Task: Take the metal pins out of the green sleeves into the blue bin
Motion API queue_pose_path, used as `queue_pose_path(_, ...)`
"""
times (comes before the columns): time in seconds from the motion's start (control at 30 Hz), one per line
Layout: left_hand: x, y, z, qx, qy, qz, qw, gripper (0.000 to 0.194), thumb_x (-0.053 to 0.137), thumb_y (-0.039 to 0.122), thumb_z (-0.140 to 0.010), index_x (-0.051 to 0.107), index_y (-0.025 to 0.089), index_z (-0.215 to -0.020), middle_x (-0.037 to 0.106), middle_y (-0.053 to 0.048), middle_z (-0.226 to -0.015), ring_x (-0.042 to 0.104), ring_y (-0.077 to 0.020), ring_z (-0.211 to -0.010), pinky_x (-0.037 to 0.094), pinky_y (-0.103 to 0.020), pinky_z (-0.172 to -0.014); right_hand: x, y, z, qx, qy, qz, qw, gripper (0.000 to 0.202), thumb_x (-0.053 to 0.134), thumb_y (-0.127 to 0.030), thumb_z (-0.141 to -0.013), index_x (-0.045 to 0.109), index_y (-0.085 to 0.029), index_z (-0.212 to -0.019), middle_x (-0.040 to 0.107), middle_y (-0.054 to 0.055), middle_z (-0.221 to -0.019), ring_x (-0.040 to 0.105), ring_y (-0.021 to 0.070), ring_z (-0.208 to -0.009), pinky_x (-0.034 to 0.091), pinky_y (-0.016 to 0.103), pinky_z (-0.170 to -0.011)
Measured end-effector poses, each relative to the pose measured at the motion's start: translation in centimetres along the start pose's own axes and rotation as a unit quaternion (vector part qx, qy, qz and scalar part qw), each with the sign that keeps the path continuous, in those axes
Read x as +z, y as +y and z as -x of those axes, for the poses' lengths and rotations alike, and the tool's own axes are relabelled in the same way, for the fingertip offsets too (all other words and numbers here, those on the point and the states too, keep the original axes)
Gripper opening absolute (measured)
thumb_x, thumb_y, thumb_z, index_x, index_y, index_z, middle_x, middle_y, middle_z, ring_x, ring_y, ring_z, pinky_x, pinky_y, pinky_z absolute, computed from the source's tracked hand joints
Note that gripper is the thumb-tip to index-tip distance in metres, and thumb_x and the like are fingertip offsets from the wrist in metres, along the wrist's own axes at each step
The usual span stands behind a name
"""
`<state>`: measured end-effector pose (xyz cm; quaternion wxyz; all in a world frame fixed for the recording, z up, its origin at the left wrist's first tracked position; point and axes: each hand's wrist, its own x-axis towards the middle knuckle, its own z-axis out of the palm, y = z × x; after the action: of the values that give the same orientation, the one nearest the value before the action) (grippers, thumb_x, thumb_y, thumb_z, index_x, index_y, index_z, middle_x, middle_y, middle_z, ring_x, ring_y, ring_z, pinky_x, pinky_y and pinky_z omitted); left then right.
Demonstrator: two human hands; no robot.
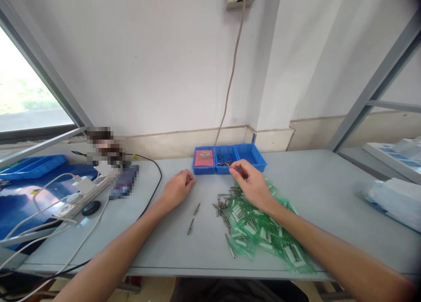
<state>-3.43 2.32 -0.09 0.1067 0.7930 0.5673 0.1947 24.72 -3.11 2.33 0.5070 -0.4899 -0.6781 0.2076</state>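
Note:
My left hand (pixel 177 188) rests over the table left of the bins, its fingers curled together; a small dark bit shows at the fingertips, too small to name. At the front edge of the middle blue bin (pixel 226 155), my right hand (pixel 251 181) pinches thumb and forefinger together, and what lies between them is hard to make out. Small metal pins with thicker collars fill part of that bin. Two more pins (pixel 190 227) lie on the table below my left hand. A loose pile of pins (pixel 223 210) borders several green plastic bags (pixel 266 231) with pins and white labels inside.
The left blue bin holds a pink sheet (pixel 204 158) with a clear bag on it; another blue bin (pixel 250 155) stands at right. Left are a power strip (pixel 82 192), cables, a black round object (pixel 91 208) and a blue tray (pixel 33 167). A plastic-wrapped package (pixel 397 201) lies right.

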Motion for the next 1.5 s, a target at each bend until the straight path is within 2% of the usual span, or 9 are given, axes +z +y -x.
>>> queue_pose_path(0.17, 0.14, -0.10, -0.09, 0.009, 0.001, -0.009, 1.000, 0.010, 0.052, 0.027, -0.102, 0.060, 0.022, -0.102, 0.072, -0.007, -0.101, 0.067, -0.0230, -0.091, 0.045, -0.032, -0.077, 0.01, 0.05, 0.01, -0.003, 0.001, 0.003, 1.000, 0.020, 0.056, -0.043, -0.103, 0.065, -0.025, -0.099, 0.065, 0.002, -0.084, 0.053, 0.0199, -0.069, 0.043, 0.034, -0.067)
queue_pose_path(0.3, 0.28, -0.26, -0.16, 0.004, 0.007, -0.010, 1.000, 0.016, 0.046, 0.029, -0.106, 0.060, 0.022, -0.103, 0.073, -0.007, -0.105, 0.067, -0.0236, -0.093, 0.045, -0.033, -0.079, -0.03, -0.03, 0.02, -0.003, 0.001, 0.002, 1.000, 0.022, 0.056, -0.045, -0.103, 0.065, -0.025, -0.099, 0.065, 0.002, -0.084, 0.054, 0.0202, -0.068, 0.044, 0.034, -0.066)
queue_pose_path(0.53, 0.08, -0.05, -0.05, 0.004, -0.001, -0.013, 1.000, 0.009, 0.055, 0.030, -0.103, 0.060, 0.023, -0.102, 0.072, -0.006, -0.100, 0.066, -0.0227, -0.088, 0.043, -0.031, -0.074, -0.04, -0.11, 0.06, -0.001, 0.004, 0.002, 1.000, 0.022, 0.056, -0.045, -0.103, 0.064, -0.024, -0.099, 0.064, 0.002, -0.083, 0.053, 0.0198, -0.068, 0.043, 0.033, -0.066)
queue_pose_path(0.9, 0.00, 0.00, -0.09, 0.005, 0.004, -0.013, 1.000, 0.012, 0.050, 0.027, -0.104, 0.060, 0.022, -0.103, 0.073, -0.007, -0.102, 0.067, -0.0235, -0.092, 0.045, -0.033, -0.077, -0.01, 0.01, 0.03, -0.003, 0.000, 0.001, 1.000, 0.021, 0.056, -0.043, -0.103, 0.064, -0.025, -0.099, 0.065, 0.002, -0.085, 0.053, 0.0199, -0.068, 0.043, 0.034, -0.066)
queue_pose_path(1.23, 0.19, -0.11, -0.13, 0.007, 0.001, -0.020, 1.000, 0.008, 0.053, 0.026, -0.103, 0.060, 0.023, -0.102, 0.072, -0.006, -0.102, 0.067, -0.0232, -0.091, 0.044, -0.031, -0.076, -0.06, -0.23, 0.10, 0.002, -0.002, 0.000, 1.000, 0.018, 0.056, -0.040, -0.103, 0.064, -0.025, -0.099, 0.065, 0.001, -0.086, 0.052, 0.0195, -0.069, 0.042, 0.034, -0.066)
queue_pose_path(1.5, 0.06, 0.13, -0.02, 0.004, -0.001, -0.029, 1.000, 0.019, 0.043, 0.028, -0.107, 0.061, 0.022, -0.108, 0.072, -0.009, -0.112, 0.067, -0.0251, -0.096, 0.046, -0.034, -0.081, 0.08, 0.03, 0.07, -0.009, -0.031, -0.007, 0.999, 0.012, 0.060, -0.037, -0.101, 0.065, -0.025, -0.102, 0.068, 0.003, -0.093, 0.057, 0.0201, -0.074, 0.045, 0.033, -0.068)
